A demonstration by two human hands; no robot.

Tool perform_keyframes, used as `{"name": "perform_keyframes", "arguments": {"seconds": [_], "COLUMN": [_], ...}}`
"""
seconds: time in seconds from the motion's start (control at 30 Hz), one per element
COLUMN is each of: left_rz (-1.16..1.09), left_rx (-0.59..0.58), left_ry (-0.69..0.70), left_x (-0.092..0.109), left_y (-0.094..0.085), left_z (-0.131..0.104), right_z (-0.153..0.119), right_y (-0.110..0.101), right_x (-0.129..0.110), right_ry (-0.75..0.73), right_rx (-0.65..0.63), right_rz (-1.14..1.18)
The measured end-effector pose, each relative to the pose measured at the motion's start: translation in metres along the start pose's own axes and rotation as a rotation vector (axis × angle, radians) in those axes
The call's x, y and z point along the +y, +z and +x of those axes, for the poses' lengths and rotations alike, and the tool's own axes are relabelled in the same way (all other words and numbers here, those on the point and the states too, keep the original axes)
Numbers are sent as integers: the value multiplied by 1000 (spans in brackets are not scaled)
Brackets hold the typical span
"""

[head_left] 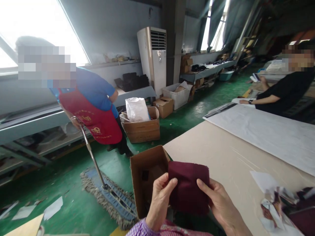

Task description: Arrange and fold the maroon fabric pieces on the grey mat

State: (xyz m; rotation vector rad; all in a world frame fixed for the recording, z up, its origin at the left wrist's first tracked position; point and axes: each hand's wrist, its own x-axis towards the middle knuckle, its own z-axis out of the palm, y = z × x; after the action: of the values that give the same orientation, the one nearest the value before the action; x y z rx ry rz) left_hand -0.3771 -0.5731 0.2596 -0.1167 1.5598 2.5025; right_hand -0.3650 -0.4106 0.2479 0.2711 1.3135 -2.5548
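Note:
A dark maroon piece of cloth [189, 188], roughly square, is held up in front of me. My left hand [161, 193] pinches its left edge, thumb on the near face. On the right edge, my right hand [216, 198] grips it the same way, thumb in front and fingers behind. Behind my left hand stands an open cardboard box [137, 183], with a small dark piece inside. The pale table [201, 147] lies beyond and to the right of the cloth.
At the left, a person in a red apron [91, 118] holds a wide mop [110, 196] near the box. A seated person [283, 88] is at the right behind a white sheet [265, 127]. Crumpled scraps [273, 209] lie at the lower right.

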Motion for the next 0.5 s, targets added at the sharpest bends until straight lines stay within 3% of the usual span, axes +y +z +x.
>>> {"name": "perform_keyframes", "arguments": {"seconds": [0.17, 0.33, 0.5], "left_rz": [19, -29, 11], "left_rx": [-109, -97, -67], "left_ry": [-69, -100, -145], "left_x": [-3, -10, -22], "left_y": [-5, -8, 1], "left_z": [-3, 3, 2], "right_z": [-8, -22, -35], "right_y": [0, -13, -26], "right_x": [8, 21, 25], "right_ry": [-97, -137, -107], "right_rx": [211, 278, 336], "right_rz": [-131, -314, -386]}}
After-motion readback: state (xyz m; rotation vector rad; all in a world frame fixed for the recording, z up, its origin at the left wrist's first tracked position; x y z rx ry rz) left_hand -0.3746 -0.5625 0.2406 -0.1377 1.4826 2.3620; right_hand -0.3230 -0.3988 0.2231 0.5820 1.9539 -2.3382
